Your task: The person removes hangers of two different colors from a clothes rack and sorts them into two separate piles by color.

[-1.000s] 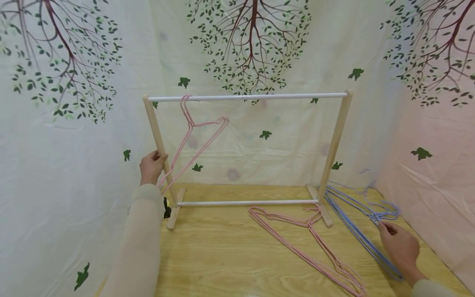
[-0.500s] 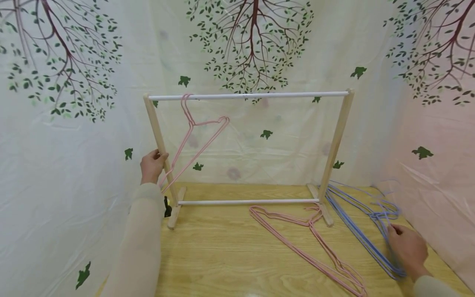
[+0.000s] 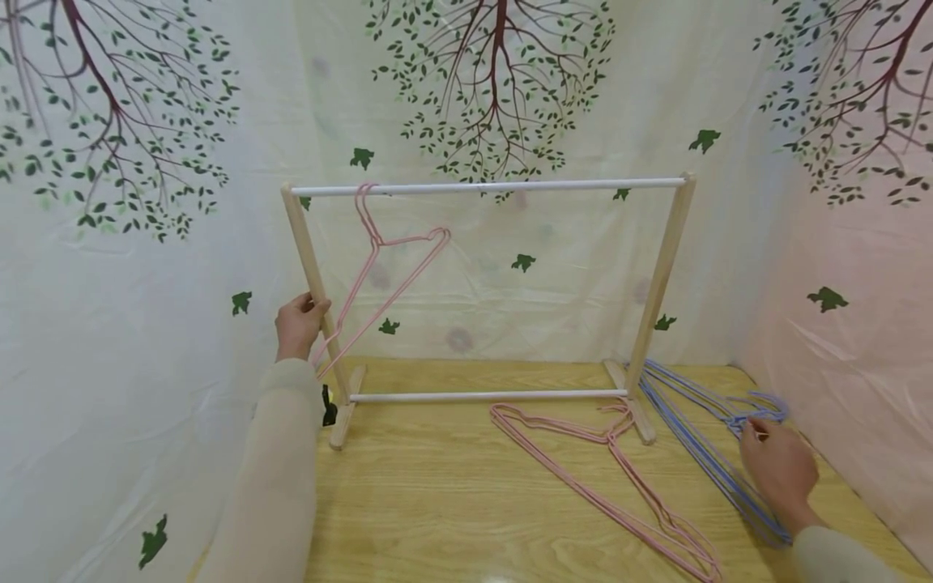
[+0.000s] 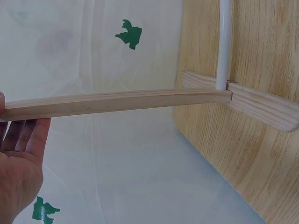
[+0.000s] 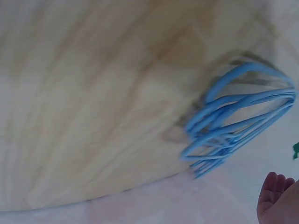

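Right hand [image 3: 778, 468] moved back onto the blue hangers [image 3: 717, 453], grip unclear; left hand [image 3: 297, 325] grips one rack post [image 3: 315, 287].

A small clothes rack [image 3: 659, 275] of pale wooden uprights on flat wooden feet, joined by a white top rail and a white lower rail, stands upright on the wooden table, and the left hand [image 3: 296, 325] grips its left upright about halfway up. A stack of thin blue wire hangers [image 3: 710, 461] lies flat on the table just right of the rack's right foot, their hooks bunched together at the far end near the curtain. The right hand [image 3: 778, 468] rests on that stack with its fingertips at the necks of the hooks.
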The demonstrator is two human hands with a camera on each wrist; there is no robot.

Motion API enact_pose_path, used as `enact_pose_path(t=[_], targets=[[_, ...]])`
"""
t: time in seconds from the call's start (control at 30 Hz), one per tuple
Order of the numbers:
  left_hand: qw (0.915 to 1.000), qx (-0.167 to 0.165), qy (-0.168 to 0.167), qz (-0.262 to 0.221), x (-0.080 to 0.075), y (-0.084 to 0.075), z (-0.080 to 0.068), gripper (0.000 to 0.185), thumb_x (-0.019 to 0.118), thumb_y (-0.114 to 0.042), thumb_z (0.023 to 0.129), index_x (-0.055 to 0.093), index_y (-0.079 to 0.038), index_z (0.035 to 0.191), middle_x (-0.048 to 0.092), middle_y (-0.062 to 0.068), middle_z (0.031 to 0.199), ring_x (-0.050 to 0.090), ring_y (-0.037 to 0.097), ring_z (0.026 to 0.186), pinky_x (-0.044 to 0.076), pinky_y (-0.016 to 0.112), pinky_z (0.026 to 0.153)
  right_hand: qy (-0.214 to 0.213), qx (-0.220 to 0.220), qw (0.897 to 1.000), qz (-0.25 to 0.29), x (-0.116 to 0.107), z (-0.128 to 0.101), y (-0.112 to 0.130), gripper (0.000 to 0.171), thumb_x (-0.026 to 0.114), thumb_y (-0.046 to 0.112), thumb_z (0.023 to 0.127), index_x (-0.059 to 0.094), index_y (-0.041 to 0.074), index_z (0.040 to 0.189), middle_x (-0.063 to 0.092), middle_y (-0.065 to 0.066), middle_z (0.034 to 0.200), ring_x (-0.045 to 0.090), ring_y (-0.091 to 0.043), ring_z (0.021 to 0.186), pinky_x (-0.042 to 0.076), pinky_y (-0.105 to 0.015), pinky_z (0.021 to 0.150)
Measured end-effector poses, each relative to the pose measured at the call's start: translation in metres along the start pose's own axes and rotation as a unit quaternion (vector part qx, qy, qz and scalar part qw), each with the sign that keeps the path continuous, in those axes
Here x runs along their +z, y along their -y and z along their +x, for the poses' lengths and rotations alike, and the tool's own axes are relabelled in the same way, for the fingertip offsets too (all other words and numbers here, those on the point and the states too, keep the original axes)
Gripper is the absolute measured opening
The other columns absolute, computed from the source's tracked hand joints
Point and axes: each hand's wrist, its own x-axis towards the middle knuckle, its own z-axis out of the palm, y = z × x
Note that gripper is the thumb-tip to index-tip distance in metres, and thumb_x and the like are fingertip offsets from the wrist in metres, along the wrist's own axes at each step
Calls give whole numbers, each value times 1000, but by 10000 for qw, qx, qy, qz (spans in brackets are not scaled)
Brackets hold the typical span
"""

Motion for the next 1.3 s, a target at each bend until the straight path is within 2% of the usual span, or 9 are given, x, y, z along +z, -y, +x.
enact_pose_path(t=[0.33, 0.43, 0.53, 0.67, 0.87, 0.97, 1.17, 1.3], targets=[[10000, 41, 2, 43, -3, 1, -1, 46, 58, -20, 101, 52, -2, 143, 58, 23, 134, 58, 31, 113, 51, 26, 86, -551, -55, 9937, 971, 8, -4, 79, 37, 50, 26, 100, 70, 2, 118, 69, -20, 105, 61, -35, 93, 42, -48, 69], [10000, 14, 2, 19, -4, 2, -2, 46, 58, -20, 101, 51, -2, 143, 58, 23, 134, 58, 32, 115, 51, 30, 89, -871, -357, 9881, 1216, 15, -5, 108, 32, 54, 23, 99, 72, 1, 113, 69, -19, 101, 63, -36, 90, 44, -49, 70], [10000, 19, -10, 10, -4, 2, -3, 46, 58, -20, 102, 51, -2, 143, 57, 23, 134, 58, 33, 116, 51, 33, 91, -1171, -802, 9782, 1517, 25, -5, 139, 25, 59, 18, 97, 74, 0, 109, 69, -19, 97, 66, -35, 86, 45, -47, 69], [10000, 67, -29, 29, -5, 3, -4, 46, 57, -20, 102, 51, -1, 143, 58, 23, 134, 58, 33, 116, 51, 31, 89, -1344, -1213, 9644, 1925, 36, -4, 184, 20, 65, 13, 94, 75, 0, 105, 71, -17, 93, 67, -33, 82, 45, -44, 66], [9997, 186, -55, 117, -5, 4, -4, 45, 57, -19, 102, 52, 0, 142, 58, 24, 133, 59, 35, 116, 50, 38, 96, -1162, -1425, 9508, 2495, 41, -9, 252, 19, 68, 16, 92, 76, 4, 105, 71, -12, 95, 68, -29, 83, 44, -41, 64], [9996, 226, -112, 155, -4, 5, -3, 44, 57, -18, 101, 53, 1, 141, 58, 24, 133, 58, 36, 117, 48, 43, 100, -1007, -1380, 9478, 2691, 43, -11, 282, 20, 68, 18, 92, 76, 5, 105, 71, -11, 97, 68, -27, 85, 46, -42, 67], [9996, 155, -172, 149, -3, 4, -2, 44, 59, -18, 101, 54, 0, 141, 59, 23, 133, 58, 36, 118, 46, 43, 102, -577, -1182, 9439, 3028, 52, -19, 344, 22, 67, 21, 94, 76, 7, 109, 71, -7, 100, 67, -24, 89, 49, -44, 74], [9994, 186, -207, 195, -3, 6, 1, 43, 59, -19, 101, 55, 0, 139, 60, 23, 131, 58, 36, 116, 47, 42, 101, -348, -1215, 9402, 3164, 61, -30, 383, 23, 66, 23, 94, 76, 9, 110, 71, -5, 100, 66, -21, 90, 51, -43, 75]])
